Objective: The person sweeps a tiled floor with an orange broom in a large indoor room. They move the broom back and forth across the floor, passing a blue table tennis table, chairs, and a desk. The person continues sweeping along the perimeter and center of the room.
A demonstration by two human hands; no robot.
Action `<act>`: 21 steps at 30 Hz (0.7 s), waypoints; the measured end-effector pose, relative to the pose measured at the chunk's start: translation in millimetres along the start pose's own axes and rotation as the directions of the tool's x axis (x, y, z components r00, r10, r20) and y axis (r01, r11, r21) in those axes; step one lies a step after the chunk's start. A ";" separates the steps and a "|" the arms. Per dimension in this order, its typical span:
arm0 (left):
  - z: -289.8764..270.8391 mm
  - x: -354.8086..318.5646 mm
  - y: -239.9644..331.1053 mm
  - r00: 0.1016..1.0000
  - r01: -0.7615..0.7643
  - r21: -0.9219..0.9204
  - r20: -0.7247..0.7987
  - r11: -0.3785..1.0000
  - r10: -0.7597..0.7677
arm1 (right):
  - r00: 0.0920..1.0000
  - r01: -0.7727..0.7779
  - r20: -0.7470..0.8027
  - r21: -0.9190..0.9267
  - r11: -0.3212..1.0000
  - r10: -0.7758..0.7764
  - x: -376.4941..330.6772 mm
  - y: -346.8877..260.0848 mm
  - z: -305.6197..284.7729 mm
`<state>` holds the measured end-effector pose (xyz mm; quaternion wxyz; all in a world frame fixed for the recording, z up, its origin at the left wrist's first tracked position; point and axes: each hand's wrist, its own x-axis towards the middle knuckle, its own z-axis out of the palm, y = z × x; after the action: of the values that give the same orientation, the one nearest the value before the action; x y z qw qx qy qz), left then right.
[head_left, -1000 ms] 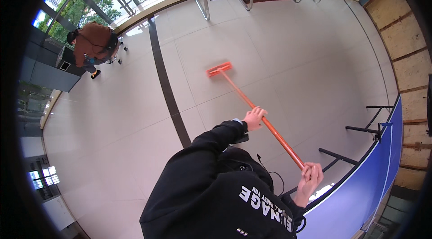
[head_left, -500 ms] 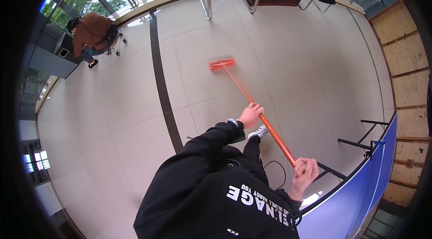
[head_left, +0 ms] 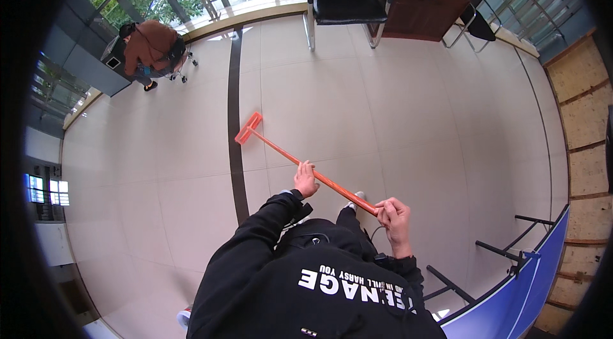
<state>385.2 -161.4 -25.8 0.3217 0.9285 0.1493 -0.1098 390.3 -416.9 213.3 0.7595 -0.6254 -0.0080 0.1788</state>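
A flat-headed mop with a red rectangular head (head_left: 249, 128) and a long orange-red handle (head_left: 337, 187) slants across the tiled floor in front of me. The mop head lies at the dark floor strip. Partway down the handle, my left hand (head_left: 306, 180) is closed around it. My right hand (head_left: 394, 216) grips the handle's top end, close to my body. One light-coloured shoe shows below the handle, between my two hands.
A dark floor strip (head_left: 235, 83) runs away on the left. At the far left a person in brown (head_left: 151, 46) sits on a wheeled chair. A black armchair (head_left: 345, 3) and a wooden desk (head_left: 421, 10) stand at the back. A blue table-tennis table (head_left: 511, 300) with black legs is at lower right.
The mop head has swung left and nearer, from the pale tiles to the dark strip. Both hands have moved left with the handle, still holding it.
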 end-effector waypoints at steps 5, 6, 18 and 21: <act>40.9 47.5 91.3 0.996 -0.029 0.013 0.083 0.999 0.028 | 0.986 0.021 -0.162 -0.063 0.998 -0.031 15.8 -46.3 -77.1; 50.9 57.2 115.7 0.993 -0.074 -0.005 0.087 0.997 0.074 | 0.980 0.042 -0.192 -0.068 0.997 -0.054 14.6 -57.4 -93.7; 126.9 117.0 321.0 0.791 -0.561 -0.153 0.189 0.813 0.582 | 0.739 0.371 -0.509 -0.238 0.897 -0.441 -15.9 -115.2 -199.6; 128.2 120.3 325.6 0.820 -0.525 -0.157 0.170 0.837 0.546 | 0.772 0.377 -0.500 -0.138 0.916 -0.393 1.1 -123.7 -221.5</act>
<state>596.7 -461.0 23.3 0.4006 0.8985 -0.1467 -0.1032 475.8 -645.4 282.7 0.7443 -0.6461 0.0662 -0.1555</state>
